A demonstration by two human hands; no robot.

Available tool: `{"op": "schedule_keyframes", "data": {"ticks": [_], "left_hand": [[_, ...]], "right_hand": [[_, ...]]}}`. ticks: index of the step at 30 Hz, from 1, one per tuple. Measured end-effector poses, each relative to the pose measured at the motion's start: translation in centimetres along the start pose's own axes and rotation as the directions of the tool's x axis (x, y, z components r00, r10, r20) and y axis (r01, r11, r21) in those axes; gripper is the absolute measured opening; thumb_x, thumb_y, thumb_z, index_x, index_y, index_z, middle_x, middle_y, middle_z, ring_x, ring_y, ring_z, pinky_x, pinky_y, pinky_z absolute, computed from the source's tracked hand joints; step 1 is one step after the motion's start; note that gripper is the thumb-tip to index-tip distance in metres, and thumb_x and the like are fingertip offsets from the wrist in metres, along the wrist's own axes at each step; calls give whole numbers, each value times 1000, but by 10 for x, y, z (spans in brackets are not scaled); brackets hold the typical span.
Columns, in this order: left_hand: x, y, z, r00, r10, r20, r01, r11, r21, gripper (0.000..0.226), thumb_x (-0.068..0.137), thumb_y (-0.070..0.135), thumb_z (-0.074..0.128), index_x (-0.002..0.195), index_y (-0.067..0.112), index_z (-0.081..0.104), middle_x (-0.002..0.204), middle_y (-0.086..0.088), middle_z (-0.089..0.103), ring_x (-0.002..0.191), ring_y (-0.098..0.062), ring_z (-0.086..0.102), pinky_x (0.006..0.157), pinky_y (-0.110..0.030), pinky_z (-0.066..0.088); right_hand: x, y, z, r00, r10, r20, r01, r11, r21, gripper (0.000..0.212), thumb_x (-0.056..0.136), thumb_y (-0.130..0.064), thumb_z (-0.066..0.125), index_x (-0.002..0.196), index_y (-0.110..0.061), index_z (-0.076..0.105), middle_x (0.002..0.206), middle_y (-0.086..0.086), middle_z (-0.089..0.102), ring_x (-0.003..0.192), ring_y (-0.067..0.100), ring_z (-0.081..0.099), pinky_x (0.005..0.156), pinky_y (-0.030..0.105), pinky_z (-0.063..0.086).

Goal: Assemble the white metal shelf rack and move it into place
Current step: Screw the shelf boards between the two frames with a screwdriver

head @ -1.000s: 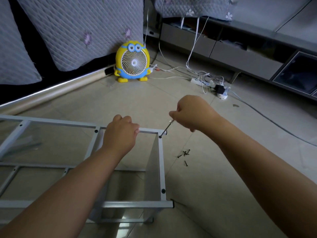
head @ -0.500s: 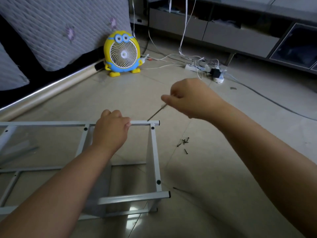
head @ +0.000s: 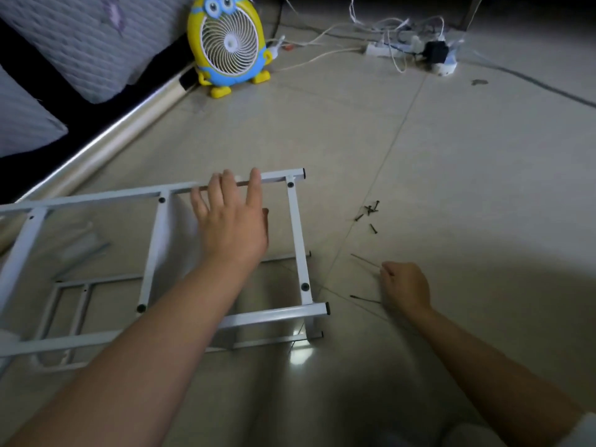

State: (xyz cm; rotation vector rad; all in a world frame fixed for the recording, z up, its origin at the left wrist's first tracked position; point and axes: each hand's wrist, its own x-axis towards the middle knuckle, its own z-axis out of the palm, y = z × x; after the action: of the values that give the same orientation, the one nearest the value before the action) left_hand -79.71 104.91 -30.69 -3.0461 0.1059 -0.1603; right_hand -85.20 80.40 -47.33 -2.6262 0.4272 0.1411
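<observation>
Since the rack point(head: 297, 227) lies on its side on the floor point(head: 451, 156), its joints face up at me and its black bolt heads can be reached from above; I judge that is why it was laid down rather than stood up. Well beyond it the fan point(head: 227, 43) stands against the sofa base, close to the power strip point(head: 387, 48), probably so that its cord reaches. My left hand point(head: 232, 227) lies over the upper rail with its fingers point(head: 254, 185) straight and spread, gripping nothing; I read that as steadying the frame so it does not rock. My right hand point(head: 408, 287) is low at the floor, to the right of the rack's corner, fingers curled and, as far as I can tell, pinching the end of a thin tool point(head: 364, 260) that lies almost flat on the tile. A second thin rod point(head: 364, 298) lies just beside that hand. The screws point(head: 371, 211) sit in a loose cluster near the rack's end, within easy reach of the right hand. No brand, label or writing is legible anywhere; the fan is only a cartoon figure with goggle eyes.
</observation>
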Motion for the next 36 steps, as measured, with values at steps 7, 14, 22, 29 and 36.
{"op": "schedule_keyframes", "data": {"ticks": [7, 14, 22, 29, 36], "left_hand": [[-11, 23, 0, 999, 50, 4, -49, 997, -58, 59, 97, 17, 37, 149, 20, 10, 154, -16, 5, 143, -30, 3, 113, -49, 0], [-2, 2, -16, 984, 170, -62, -179, 961, -212, 55, 91, 19, 49, 143, 17, 33, 146, -14, 32, 133, -30, 29, 108, -39, 24], [-59, -67, -14, 905, 332, -267, -414, 832, -368, 50, 89, 37, 33, 74, 4, 67, 67, -12, 62, 60, -29, 59, 52, -31, 47], [-104, -131, 10, 685, 596, -419, -630, 774, 71, 11, 88, 14, 56, 85, 7, 64, 73, -10, 64, 65, -26, 56, 60, -34, 45], [-90, -125, -9, 979, 192, -66, -191, 981, 14, 36, 45, -3, 82, 75, -6, 63, 92, -33, 65, 49, -37, 61, 38, -35, 48]], "right_hand": [[6, 49, 45, 995, -7, 100, 39, 946, -321, 28, 40, -3, 86, 48, -10, 60, 47, 8, 56, 50, 32, 55, 42, 29, 41], [9, 6, 15, 978, -185, -100, 175, 979, -100, 31, 79, -20, 49, 83, 3, 69, 82, 22, 67, 78, 41, 62, 70, 45, 50], [-50, -120, -91, 363, -807, -466, 914, 404, 12, 30, 93, -30, 43, 92, -3, 56, 88, 16, 66, 91, 24, 55, 82, 36, 40], [-60, -147, -66, 34, -968, -250, 966, 96, -241, 15, 85, -22, 58, 86, -12, 48, 71, 10, 63, 82, 21, 52, 93, 42, 39], [-39, -169, -86, 222, -965, -137, 972, 230, -49, 46, 94, -38, 42, 72, -1, 58, 66, 14, 56, 73, 17, 45, 109, 34, 26]]}}
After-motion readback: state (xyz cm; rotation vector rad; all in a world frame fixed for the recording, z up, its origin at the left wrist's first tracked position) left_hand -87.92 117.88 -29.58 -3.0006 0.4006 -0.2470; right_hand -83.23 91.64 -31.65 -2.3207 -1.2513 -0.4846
